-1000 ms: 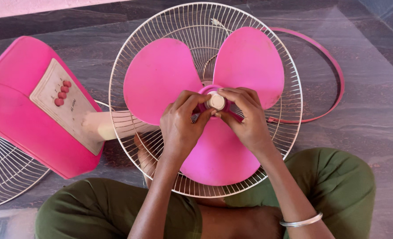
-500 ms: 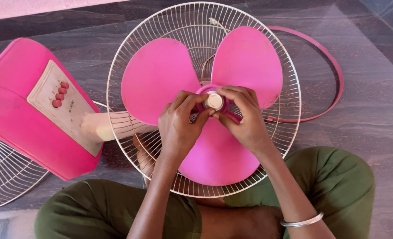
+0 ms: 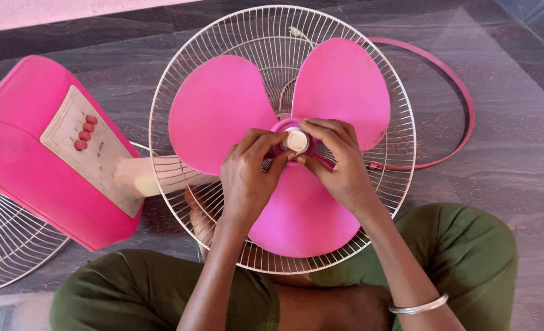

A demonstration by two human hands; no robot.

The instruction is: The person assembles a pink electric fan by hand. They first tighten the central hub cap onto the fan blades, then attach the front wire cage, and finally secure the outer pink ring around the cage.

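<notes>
A pink three-bladed fan blade (image 3: 220, 110) lies inside the white wire rear guard (image 3: 345, 37) of a table fan laid on its back. At the hub sits a white round cap (image 3: 296, 141). My left hand (image 3: 250, 178) and my right hand (image 3: 339, 165) both pinch this cap from either side with their fingertips. The fan's pink base (image 3: 20, 165), with a beige panel of small red buttons (image 3: 85, 132), lies at the left on its beige neck.
A pink guard ring (image 3: 452, 79) lies on the dark stone floor at the right. A second white wire guard (image 3: 8, 245) rests at the lower left. My legs in green trousers (image 3: 462, 257) are folded below the fan.
Both hands stay on the white cap, fingers shifting only slightly. The view has drifted a little.
</notes>
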